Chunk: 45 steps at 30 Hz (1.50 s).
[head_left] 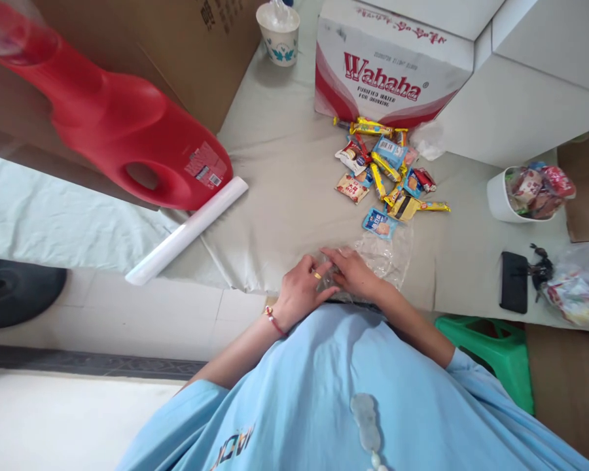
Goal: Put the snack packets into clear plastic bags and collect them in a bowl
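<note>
My left hand (300, 289) and my right hand (354, 271) meet at the near edge of the cloth-covered table (285, 170). Both pinch the near edge of a clear plastic bag (385, 252) that lies flat on the cloth. A ring shows on a left finger and a red bracelet on the left wrist. Just beyond the bag lies a heap of small snack packets (385, 170), yellow, blue and red, untouched by either hand.
A red detergent jug (118, 124) lies on its side at the left beside a white roll (186, 229). A Wahaha carton (387, 65) and a paper cup (279, 31) stand at the back. At the right are a white cup of snacks (503, 196), a black phone (514, 281), a filled plastic bag (579, 284) and a green stool (500, 347).
</note>
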Available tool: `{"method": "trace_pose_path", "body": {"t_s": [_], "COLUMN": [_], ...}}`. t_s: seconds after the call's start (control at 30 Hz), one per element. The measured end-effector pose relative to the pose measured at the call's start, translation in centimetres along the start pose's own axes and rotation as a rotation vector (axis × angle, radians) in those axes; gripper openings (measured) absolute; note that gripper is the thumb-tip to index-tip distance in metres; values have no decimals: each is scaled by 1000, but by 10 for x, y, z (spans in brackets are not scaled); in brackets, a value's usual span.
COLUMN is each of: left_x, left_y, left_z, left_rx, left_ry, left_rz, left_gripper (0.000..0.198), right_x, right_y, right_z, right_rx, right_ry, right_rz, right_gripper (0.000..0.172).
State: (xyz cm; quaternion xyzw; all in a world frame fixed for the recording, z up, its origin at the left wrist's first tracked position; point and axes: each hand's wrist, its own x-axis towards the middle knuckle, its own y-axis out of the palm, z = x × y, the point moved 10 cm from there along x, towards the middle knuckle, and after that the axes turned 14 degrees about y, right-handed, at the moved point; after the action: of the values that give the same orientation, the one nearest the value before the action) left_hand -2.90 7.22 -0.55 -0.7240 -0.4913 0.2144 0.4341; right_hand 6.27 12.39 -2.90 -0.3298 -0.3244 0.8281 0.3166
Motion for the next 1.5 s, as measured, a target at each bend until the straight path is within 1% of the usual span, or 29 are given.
{"method": "trace_pose_path", "body": {"t_s": [0.07,0.1,0.13,0.17,0.23,0.33,0.4,0.47,0.57,0.63,0.7,0.77,0.87,0.93,1.0,1.03,1.07,1.13,1.17,1.2,1.23,1.3,1.37,1.4,1.47,1.5], "left_x": [3,3,2,0,-5,-13,-17,-22,-35,-47,-55,-61,-71,-80,-89,-93,-95,-96,-92,-83,-69,-27,21,41,72,83], "left_y": [2,3,3,2,-3,-13,-16,-18,-19,-18,-17,-15,-13,-8,-5,-8,-17,-45,-60,-73,-81,-85,-78,-70,-47,-36], "left_z": [-4,-2,1,6,18,35,44,53,70,80,84,84,84,85,87,87,86,81,75,68,59,41,29,30,45,54], "left_rx": [38,44,40,25,-45,-239,-367,-458,-530,-544,-537,-526,-544,-619,-713,-743,-748,-689,-653,-624,-606,-579,-505,-469,-429,-401], "left_ry": [49,53,43,21,-35,-124,-197,-293,-495,-635,-725,-763,-797,-844,-902,-922,-931,-904,-871,-821,-753,-562,-347,-283,-230,-211], "left_rz": [34,41,35,14,-81,-269,-355,-414,-513,-548,-529,-478,-429,-407,-388,-406,-450,-596,-665,-705,-707,-616,-491,-441,-331,-275], "left_gripper": [31,22,17,18,23,17,14,15,17,18,19,21,24,27,31,31,30,26,23,21,19,19,20,21,22,24], "right_x": [2,2,2,2,1,1,2,4,7,9,11,14,20,25,28,29,30,31,31,31,31,31,30,30,27,24], "right_y": [0,0,-1,-1,-5,-12,-17,-21,-26,-29,-32,-33,-32,-30,-26,-23,-20,-15,-13,-11,-10,-9,-6,-5,-1,-1], "right_z": [-1,-2,-3,-3,-3,-2,-4,-7,-12,-16,-18,-18,-16,-11,-5,-1,3,11,15,18,20,23,23,22,22,23], "right_rx": [11,11,11,12,31,105,162,212,283,320,321,278,173,88,-16,-74,-130,-218,-245,-265,-279,-308,-352,-377,-413,-415], "right_ry": [0,2,1,-4,-23,-45,-44,-47,-48,-39,-29,-3,46,57,54,47,36,11,-1,-11,-18,-29,-23,-18,-27,-44], "right_rz": [9,18,31,44,64,81,84,77,49,24,2,-17,-19,-7,9,21,37,71,85,93,93,79,72,74,82,77], "right_gripper": [70,71,72,74,78,79,78,76,62,50,44,47,61,67,69,69,69,66,64,63,63,62,53,47,39,38]}}
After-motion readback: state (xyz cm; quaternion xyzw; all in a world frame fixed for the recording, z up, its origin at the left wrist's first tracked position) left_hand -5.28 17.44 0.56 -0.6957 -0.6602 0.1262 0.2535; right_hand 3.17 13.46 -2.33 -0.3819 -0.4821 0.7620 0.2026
